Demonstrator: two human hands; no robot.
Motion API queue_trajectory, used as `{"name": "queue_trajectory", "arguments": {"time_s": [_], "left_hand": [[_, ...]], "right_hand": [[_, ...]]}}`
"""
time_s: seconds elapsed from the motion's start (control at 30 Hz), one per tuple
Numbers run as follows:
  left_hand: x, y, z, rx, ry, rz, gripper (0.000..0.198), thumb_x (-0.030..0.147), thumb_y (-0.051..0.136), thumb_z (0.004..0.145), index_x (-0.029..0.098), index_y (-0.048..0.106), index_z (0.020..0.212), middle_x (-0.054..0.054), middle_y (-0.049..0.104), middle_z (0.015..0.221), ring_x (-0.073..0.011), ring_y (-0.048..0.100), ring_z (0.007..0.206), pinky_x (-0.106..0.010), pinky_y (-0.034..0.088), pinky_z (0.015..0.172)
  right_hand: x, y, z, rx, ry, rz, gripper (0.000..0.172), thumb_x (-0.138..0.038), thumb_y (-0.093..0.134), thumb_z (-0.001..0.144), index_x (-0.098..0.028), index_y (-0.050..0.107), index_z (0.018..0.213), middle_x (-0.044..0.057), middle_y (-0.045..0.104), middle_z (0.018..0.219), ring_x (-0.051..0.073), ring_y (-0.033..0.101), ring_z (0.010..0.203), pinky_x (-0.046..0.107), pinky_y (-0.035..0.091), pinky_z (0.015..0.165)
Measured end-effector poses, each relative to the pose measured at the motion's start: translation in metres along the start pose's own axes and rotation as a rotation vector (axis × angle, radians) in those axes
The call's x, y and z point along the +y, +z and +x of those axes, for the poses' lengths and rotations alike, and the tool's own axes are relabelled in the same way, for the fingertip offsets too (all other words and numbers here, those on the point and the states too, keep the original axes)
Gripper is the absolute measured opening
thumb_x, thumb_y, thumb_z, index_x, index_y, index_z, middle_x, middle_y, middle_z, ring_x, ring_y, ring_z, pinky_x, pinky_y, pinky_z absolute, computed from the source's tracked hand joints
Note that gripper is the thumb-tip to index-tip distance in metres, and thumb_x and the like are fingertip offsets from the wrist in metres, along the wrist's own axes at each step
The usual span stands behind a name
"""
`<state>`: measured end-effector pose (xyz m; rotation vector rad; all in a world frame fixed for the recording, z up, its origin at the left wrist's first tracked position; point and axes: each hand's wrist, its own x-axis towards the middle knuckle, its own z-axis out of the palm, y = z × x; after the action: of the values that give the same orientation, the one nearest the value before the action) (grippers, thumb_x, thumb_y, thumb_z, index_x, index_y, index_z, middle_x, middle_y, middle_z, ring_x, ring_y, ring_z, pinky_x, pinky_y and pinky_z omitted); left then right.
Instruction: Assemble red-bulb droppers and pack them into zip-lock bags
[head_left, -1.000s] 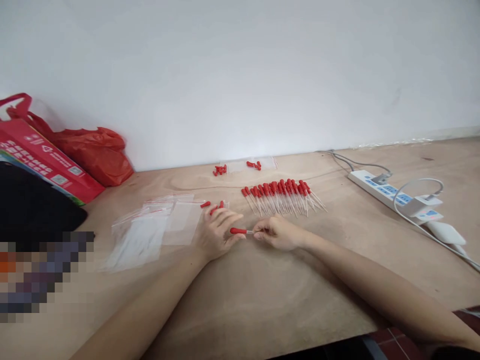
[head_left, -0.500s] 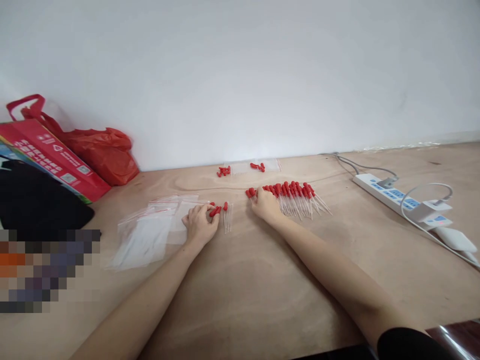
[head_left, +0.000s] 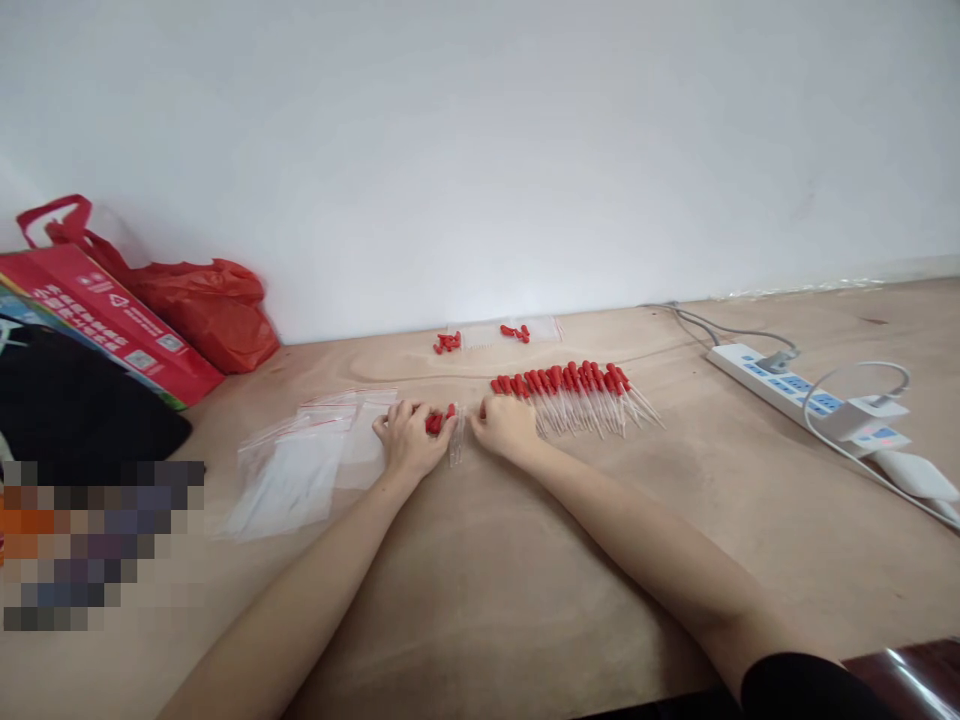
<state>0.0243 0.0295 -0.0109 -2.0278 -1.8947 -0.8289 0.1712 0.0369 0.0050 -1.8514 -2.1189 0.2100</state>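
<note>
My left hand (head_left: 412, 437) is curled over a few small red rubber bulbs (head_left: 433, 424), which show between its thumb and fingers. Beside its thumb lie several thin clear dropper tubes (head_left: 457, 450), one with a red bulb at its upper end. My right hand (head_left: 505, 427) is closed, its fingertips at the right side of these tubes; whatever is in the pinch is too small to make out. To the right of that hand lies a row of droppers (head_left: 574, 395) with red bulbs and clear stems, tips toward me.
Clear zip bags (head_left: 300, 470) lie left of my left hand. Near the wall are loose red bulbs (head_left: 448, 342) and another clear bag (head_left: 480, 336). A power strip (head_left: 776, 378) with plugs and cables is at right. Red bags (head_left: 214, 305) and a black item (head_left: 82, 410) stand at left.
My right hand has moved left from the left end of the dropper row to the loose tubes. My left hand has shifted slightly right, closer to those tubes.
</note>
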Motion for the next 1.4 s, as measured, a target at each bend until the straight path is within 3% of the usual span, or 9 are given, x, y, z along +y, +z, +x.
{"name": "queue_trajectory", "arguments": {"time_s": [0.2, 0.4, 0.5, 0.67, 0.8, 0.93, 1.03, 1.2, 1.4], "left_hand": [[0.004, 0.005, 0.004, -0.025, 0.003, -0.006, 0.018, 0.037, 0.055, 0.072, 0.020, 0.061, 0.069, -0.005, 0.059, 0.089, -0.0246, 0.048, 0.092, -0.041, 0.025, 0.080], [0.003, -0.004, 0.003, 0.139, -0.122, -0.131, 0.019, 0.033, 0.047, 0.077, 0.018, 0.059, 0.077, -0.006, 0.060, 0.082, -0.0226, 0.052, 0.088, -0.036, 0.030, 0.079], [0.004, -0.013, -0.004, 0.169, -0.059, -0.163, 0.018, 0.033, 0.045, 0.078, 0.019, 0.057, 0.077, -0.005, 0.061, 0.081, -0.0216, 0.053, 0.086, -0.036, 0.030, 0.081], [0.013, -0.026, -0.026, 0.028, 0.259, -0.218, 0.014, 0.032, 0.049, 0.076, 0.022, 0.058, 0.075, -0.003, 0.063, 0.082, -0.0208, 0.052, 0.091, -0.037, 0.028, 0.085], [0.017, -0.029, -0.032, -0.175, 0.478, -0.218, 0.011, 0.029, 0.049, 0.074, 0.022, 0.058, 0.074, -0.002, 0.063, 0.083, -0.0206, 0.053, 0.087, -0.038, 0.028, 0.083], [0.019, -0.030, -0.029, -0.240, 0.500, -0.225, 0.010, 0.028, 0.052, 0.072, 0.022, 0.058, 0.076, -0.002, 0.063, 0.086, -0.0212, 0.053, 0.087, -0.041, 0.027, 0.085], [0.023, -0.028, -0.029, -0.231, 0.497, -0.245, 0.018, 0.034, 0.055, 0.071, 0.023, 0.061, 0.083, -0.003, 0.063, 0.092, -0.0218, 0.052, 0.090, -0.043, 0.024, 0.088], [0.032, -0.022, -0.032, -0.239, 0.502, -0.270, 0.016, 0.033, 0.051, 0.078, 0.026, 0.065, 0.077, -0.002, 0.064, 0.096, -0.0199, 0.053, 0.092, -0.043, 0.022, 0.088], [0.034, -0.023, -0.033, -0.250, 0.468, -0.309, 0.015, 0.026, 0.043, 0.084, 0.021, 0.057, 0.082, -0.001, 0.066, 0.083, -0.0166, 0.055, 0.085, -0.039, 0.022, 0.089]], "right_hand": [[-0.016, 0.003, -0.002, -0.069, 0.035, 0.045, 0.032, -0.039, 0.041, 0.077, -0.017, 0.060, 0.090, 0.011, 0.064, 0.091, 0.023, 0.060, 0.084, 0.032, 0.043, 0.068], [-0.010, -0.003, -0.004, -0.111, 0.030, -0.018, 0.029, -0.032, 0.045, 0.075, -0.014, 0.061, 0.091, 0.015, 0.064, 0.092, 0.025, 0.061, 0.083, 0.033, 0.044, 0.065], [-0.009, -0.005, -0.007, -0.119, 0.014, -0.059, 0.025, -0.028, 0.045, 0.077, -0.012, 0.060, 0.090, 0.017, 0.063, 0.092, 0.024, 0.061, 0.082, 0.031, 0.044, 0.065], [0.003, -0.012, -0.026, -0.065, -0.049, -0.148, 0.024, -0.019, 0.038, 0.081, -0.009, 0.056, 0.094, 0.019, 0.061, 0.090, 0.022, 0.060, 0.078, 0.028, 0.042, 0.059], [0.040, -0.018, -0.049, 0.082, -0.117, -0.193, 0.026, -0.025, 0.031, 0.085, -0.010, 0.052, 0.089, 0.015, 0.059, 0.085, 0.021, 0.056, 0.074, 0.027, 0.036, 0.056], [0.085, -0.016, -0.065, 0.234, -0.269, -0.161, 0.022, -0.024, 0.031, 0.086, -0.014, 0.050, 0.079, 0.010, 0.059, 0.080, 0.020, 0.051, 0.075, 0.029, 0.031, 0.065], [0.101, -0.014, -0.067, 0.288, -0.396, -0.087, 0.022, -0.021, 0.031, 0.087, -0.015, 0.049, 0.076, 0.006, 0.059, 0.075, 0.016, 0.050, 0.070, 0.031, 0.028, 0.071], [0.096, -0.012, -0.066, 0.282, -0.597, 0.014, 0.021, -0.022, 0.035, 0.088, -0.015, 0.054, 0.084, 0.004, 0.062, 0.080, 0.013, 0.053, 0.073, 0.033, 0.024, 0.083], [0.092, -0.011, -0.068, 0.235, -0.652, 0.086, 0.021, -0.021, 0.037, 0.087, -0.017, 0.056, 0.094, 0.005, 0.062, 0.086, 0.012, 0.054, 0.078, 0.031, 0.027, 0.081]]}}
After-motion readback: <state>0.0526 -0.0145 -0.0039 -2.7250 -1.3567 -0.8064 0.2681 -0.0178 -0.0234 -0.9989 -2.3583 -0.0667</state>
